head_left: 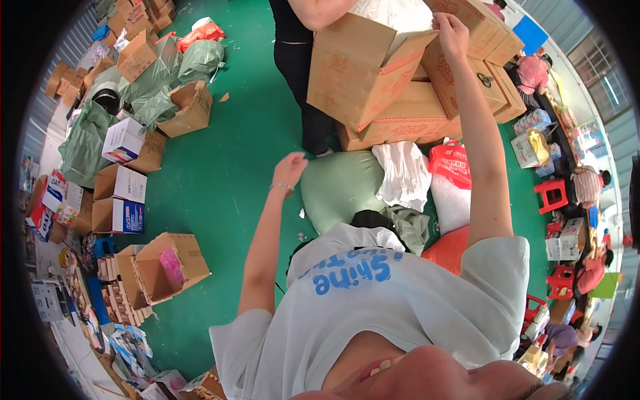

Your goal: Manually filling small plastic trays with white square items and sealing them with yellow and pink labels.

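My right hand [452, 35] reaches far forward, fingers closed on the upper flap edge of an open cardboard box [347, 77]. The box tilts on top of a stack of brown cartons [407, 120], and white material [397, 13] fills its mouth. A person in black [293, 73] stands at its far left side with an arm against it. My left hand [291, 169] hangs in the air left of a stuffed green sack [343, 187], fingers loosely bent and apart, holding nothing. White cloth [403, 175] lies over the sack's right side.
A red and white plastic bag [451, 165] stands right of the cloth. Along the left lie open cartons [163, 267] and green sacks [90, 143] on the green floor [220, 180]. To the right, red stools [552, 195] and seated people line a long bench.
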Demonstrator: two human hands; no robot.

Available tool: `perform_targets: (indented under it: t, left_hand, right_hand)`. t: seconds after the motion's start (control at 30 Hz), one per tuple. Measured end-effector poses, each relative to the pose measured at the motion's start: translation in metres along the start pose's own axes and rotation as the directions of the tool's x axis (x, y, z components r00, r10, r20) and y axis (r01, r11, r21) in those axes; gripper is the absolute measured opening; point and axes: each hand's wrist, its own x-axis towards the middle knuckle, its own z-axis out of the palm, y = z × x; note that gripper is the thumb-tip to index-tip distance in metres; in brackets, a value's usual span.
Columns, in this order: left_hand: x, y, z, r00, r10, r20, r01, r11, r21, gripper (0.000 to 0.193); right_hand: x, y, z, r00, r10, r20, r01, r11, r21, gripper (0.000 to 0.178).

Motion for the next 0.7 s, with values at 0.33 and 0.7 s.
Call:
perform_targets:
  t: [0.33,0.7]
  left_hand:
    - [0.06,0.189,0.099,0.964,0.265,-0.002,-0.263,0.96,-0.098,0.061]
    - [0.096,0.165,0.231,0.738,0.501,-0.451,-0.206,0.805,0.557,0.058]
  right_hand:
    - [0.023,0.071,-0.003,0.966,0.053,0.254,0.14,0.717,-0.683,0.103]
    - [0.138,0.169,0.067,0.457,0.177,0.872,0.422,0.819,-0.388,0.115]
